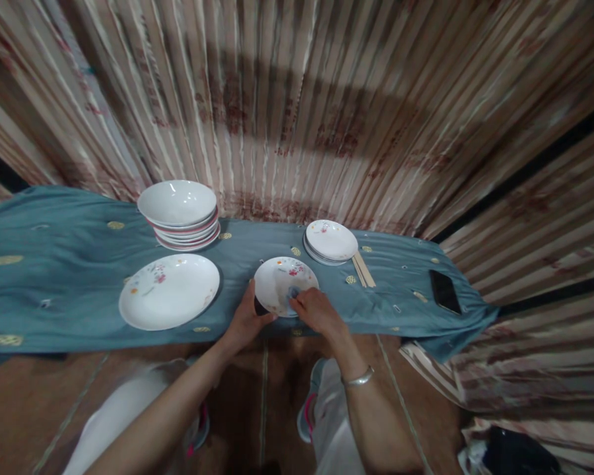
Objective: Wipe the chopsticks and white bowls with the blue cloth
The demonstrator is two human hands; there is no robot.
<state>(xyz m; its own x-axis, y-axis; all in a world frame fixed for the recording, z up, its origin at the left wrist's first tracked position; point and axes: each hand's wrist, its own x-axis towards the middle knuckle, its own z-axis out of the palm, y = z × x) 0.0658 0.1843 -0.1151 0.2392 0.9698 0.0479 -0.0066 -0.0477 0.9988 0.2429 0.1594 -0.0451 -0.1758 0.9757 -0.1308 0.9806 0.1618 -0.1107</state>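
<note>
A small white plate (272,285) with a flower pattern lies on the cloth-covered table straight ahead of me. My left hand (247,320) grips its near left rim, with the thumb along the front edge. My right hand (317,309) is closed over the plate's right side. Its fingers press a small blue-grey wad (293,291), blurred, possibly cloth, against the plate's surface. To the left lies a large oval plate (178,293) with flowers, apart from both hands.
A stack of bowls and plates (178,204) stands at the back left. Behind on the right are stacked small plates (331,241), with wooden chopsticks (363,269) beside them. A black phone (444,291) lies near the right end of the blue-green tablecloth (79,284). A curtain (287,119) hangs behind.
</note>
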